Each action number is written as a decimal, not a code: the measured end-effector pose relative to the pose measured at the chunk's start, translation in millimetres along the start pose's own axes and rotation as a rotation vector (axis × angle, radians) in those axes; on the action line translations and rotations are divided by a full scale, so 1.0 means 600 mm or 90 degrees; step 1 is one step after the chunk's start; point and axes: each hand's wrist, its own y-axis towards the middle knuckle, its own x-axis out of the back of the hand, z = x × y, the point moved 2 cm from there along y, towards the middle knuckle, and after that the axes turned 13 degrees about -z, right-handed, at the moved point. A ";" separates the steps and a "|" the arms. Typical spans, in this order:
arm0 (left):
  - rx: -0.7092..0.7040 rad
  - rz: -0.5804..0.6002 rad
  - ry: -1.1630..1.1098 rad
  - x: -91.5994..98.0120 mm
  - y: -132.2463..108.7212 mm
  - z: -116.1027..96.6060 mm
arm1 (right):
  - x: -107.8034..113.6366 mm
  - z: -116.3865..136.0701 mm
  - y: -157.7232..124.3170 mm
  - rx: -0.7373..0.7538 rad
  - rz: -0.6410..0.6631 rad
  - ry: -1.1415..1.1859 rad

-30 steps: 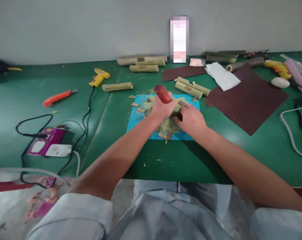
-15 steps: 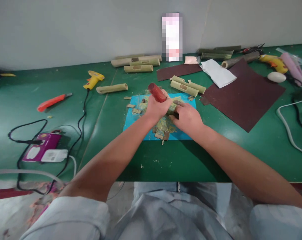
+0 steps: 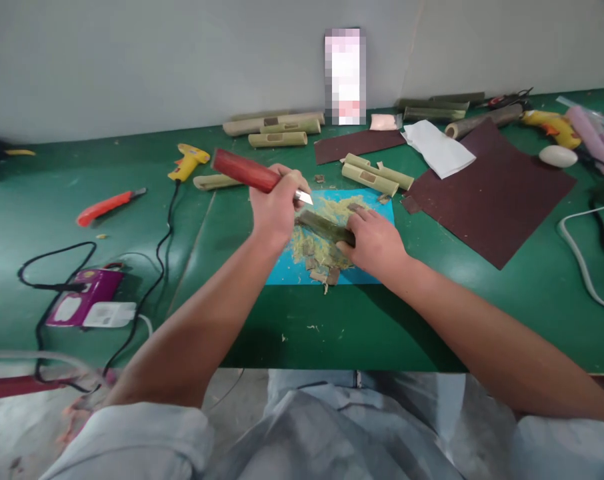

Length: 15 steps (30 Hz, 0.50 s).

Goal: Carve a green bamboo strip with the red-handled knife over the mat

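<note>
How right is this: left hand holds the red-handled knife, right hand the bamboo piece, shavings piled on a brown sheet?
Not brown: the head view shows shavings piled on a blue sheet. Left hand holds the red-handled knife, right hand the bamboo piece.

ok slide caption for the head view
Left hand holding a red-handled knife, right hand gripping a bamboo piece above a blue mat.

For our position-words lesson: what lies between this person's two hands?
The head view shows a green bamboo piece, held by the right hand, and a knife blade projecting from the left hand, above shavings on a blue sheet.
</note>
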 end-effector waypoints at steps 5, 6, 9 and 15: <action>-0.087 0.010 -0.004 0.035 -0.004 -0.053 | 0.000 -0.004 -0.003 0.011 -0.003 -0.035; -0.104 0.015 -0.002 0.039 -0.009 -0.058 | 0.002 -0.005 -0.002 0.015 -0.010 -0.034; -0.148 0.016 -0.005 0.047 -0.020 -0.057 | 0.010 -0.010 0.001 0.027 -0.058 -0.011; -0.139 0.019 -0.013 0.052 -0.029 -0.019 | 0.026 -0.026 0.005 0.055 -0.113 0.065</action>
